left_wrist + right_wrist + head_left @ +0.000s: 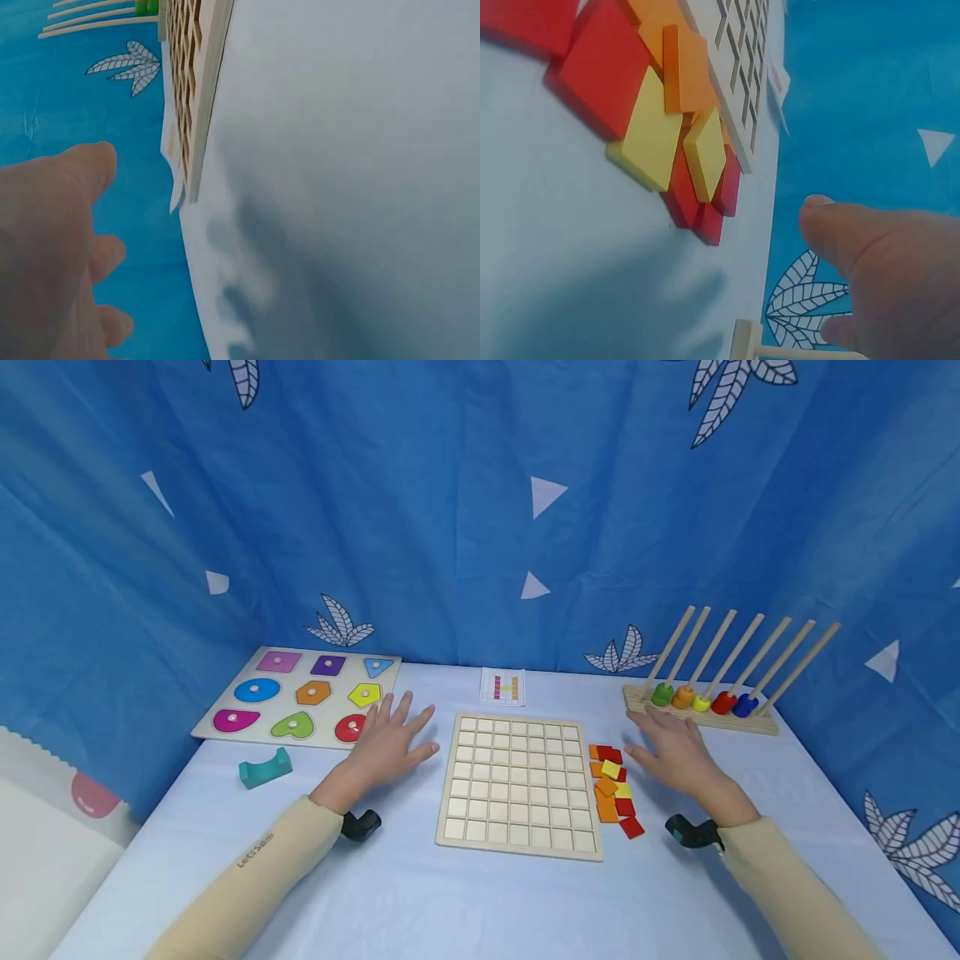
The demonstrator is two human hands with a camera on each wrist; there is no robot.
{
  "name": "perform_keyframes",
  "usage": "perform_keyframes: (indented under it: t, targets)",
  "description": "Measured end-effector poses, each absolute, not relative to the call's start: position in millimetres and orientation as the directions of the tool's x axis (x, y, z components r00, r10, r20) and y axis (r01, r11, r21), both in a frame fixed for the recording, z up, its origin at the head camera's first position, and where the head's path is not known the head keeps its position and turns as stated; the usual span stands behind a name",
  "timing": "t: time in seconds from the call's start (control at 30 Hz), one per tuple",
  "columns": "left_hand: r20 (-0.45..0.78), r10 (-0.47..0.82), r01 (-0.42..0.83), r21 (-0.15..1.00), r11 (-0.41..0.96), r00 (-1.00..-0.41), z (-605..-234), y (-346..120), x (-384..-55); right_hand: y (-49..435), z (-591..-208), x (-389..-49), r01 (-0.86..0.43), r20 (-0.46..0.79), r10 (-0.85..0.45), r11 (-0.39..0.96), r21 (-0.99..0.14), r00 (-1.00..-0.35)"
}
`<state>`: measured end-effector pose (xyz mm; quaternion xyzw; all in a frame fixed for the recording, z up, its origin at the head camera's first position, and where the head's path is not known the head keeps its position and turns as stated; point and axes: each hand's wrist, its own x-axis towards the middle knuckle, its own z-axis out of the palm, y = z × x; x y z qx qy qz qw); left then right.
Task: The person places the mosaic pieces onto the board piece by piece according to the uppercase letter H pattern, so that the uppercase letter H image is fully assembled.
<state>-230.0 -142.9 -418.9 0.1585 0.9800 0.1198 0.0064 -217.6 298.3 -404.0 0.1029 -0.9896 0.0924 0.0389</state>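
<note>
Behind everything we see a blue curtain (465, 527), then the white table (420, 902). On it, far left, lies the puzzle (324, 718) with its coloured shapes; far right stands the rack (716, 720), rods leaning and one bead low on most. Between them the grid (519, 783) lies flat, its cells bare. Our left hand (386, 747) is between puzzle and grid, fingers spread apart; our right hand (673, 756) is in front of the rack, thumb apart from the other fingers. Neither holds anything. Near the puzzle sits a teal arch (266, 770); just beyond the grid, a card (487, 687). Red, orange and yellow tiles (606, 787) lie heaped just beside the grid's right edge.
</note>
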Motion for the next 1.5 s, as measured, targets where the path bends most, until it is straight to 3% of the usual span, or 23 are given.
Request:
perform_keyframes:
  t: [0.23, 0.6, 0.9, 1.5]
  targets:
    - [-0.007, 0.317, 0.302, 0.278, 0.912, -0.949, -430.2, -139.6, -223.1, 289.2, -411.7, -222.7, -0.268, 0.116, -0.248, 0.94, -0.213, -0.962]
    - [-0.035, 0.332, 0.302, 0.331, 0.894, -0.943, -440.1, -132.6, -212.8, 279.4, -421.6, -228.2, -0.256, 0.023, -0.26, 0.923, -0.289, -0.965]
    - [-0.05, 0.36, 0.313, 0.395, 0.864, -0.931, -451.3, -128.7, -209.6, 278.9, -428.8, -232.5, -0.3, 0.027, -0.306, 0.905, -0.302, -0.952]
    - [-0.016, 0.385, 0.343, 0.419, 0.84, -0.923, -463.4, -125.1, -202.2, 278.5, -431.8, -233.3, -0.29, 0.03, -0.299, 0.891, -0.349, -0.954]
